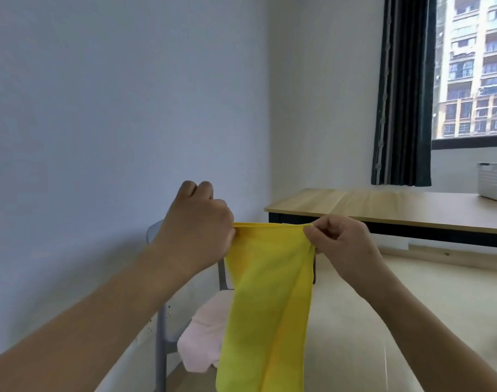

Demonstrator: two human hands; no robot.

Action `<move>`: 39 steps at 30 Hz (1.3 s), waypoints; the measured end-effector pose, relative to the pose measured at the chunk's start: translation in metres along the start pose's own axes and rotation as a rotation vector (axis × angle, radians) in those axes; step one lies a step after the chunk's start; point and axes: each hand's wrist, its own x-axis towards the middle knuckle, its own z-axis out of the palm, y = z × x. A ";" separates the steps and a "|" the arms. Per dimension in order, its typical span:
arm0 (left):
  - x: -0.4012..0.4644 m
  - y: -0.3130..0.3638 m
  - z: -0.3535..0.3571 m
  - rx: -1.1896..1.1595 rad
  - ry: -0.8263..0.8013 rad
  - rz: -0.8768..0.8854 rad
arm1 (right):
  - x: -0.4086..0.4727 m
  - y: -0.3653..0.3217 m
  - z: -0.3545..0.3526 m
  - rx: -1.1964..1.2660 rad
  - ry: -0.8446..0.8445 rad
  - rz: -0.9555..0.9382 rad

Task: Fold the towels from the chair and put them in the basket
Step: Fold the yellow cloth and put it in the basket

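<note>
Pale wall [100,94] fills the frame's left; window [472,66] and dark curtain [403,94] upper right. Wooden table [383,207] carries the white basket [495,181] at right edge. Your left hand [197,222] and right hand [338,241] pinch the yellow towel [267,306] centre-frame, above the chair [162,321] holding a pink towel [202,335].

1. Yellow towel [265,301]: folded lengthwise, hanging vertically at lower centre, top edge stretched level.
2. Pink towel [202,335]: crumpled on the grey chair [160,329], lower centre-left.
3. White slatted basket [495,181]: upright at the right edge.
</note>
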 end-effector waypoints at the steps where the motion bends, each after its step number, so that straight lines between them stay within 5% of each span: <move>1: 0.001 -0.006 -0.004 -0.017 -0.016 -0.030 | 0.002 -0.002 -0.003 0.046 -0.004 0.012; 8: 0.010 -0.012 0.006 -0.131 -0.098 -0.137 | 0.021 0.000 0.001 0.128 -0.139 0.048; 17: 0.038 -0.006 0.087 -0.589 -0.206 -0.295 | 0.072 0.046 0.043 -0.483 -0.114 -0.007; 23: 0.060 -0.020 0.090 -0.525 0.051 -0.287 | 0.103 0.032 0.055 -0.281 0.051 -0.018; 27: 0.047 -0.017 0.088 -0.681 0.011 -0.266 | 0.089 0.024 0.052 -0.141 0.070 -0.009; 29: 0.030 -0.009 0.090 -0.858 -0.112 -0.279 | 0.069 0.029 0.050 -0.068 0.029 0.090; 32: -0.011 0.016 0.093 -1.153 -0.540 -0.243 | 0.027 0.053 0.046 -0.126 -0.195 0.317; 36: -0.087 0.075 0.118 -1.101 -1.090 -0.041 | -0.039 0.108 0.047 -0.446 -0.680 0.547; 39: -0.135 0.112 0.147 -1.095 -1.289 0.000 | -0.075 0.148 0.057 -0.618 -1.030 0.693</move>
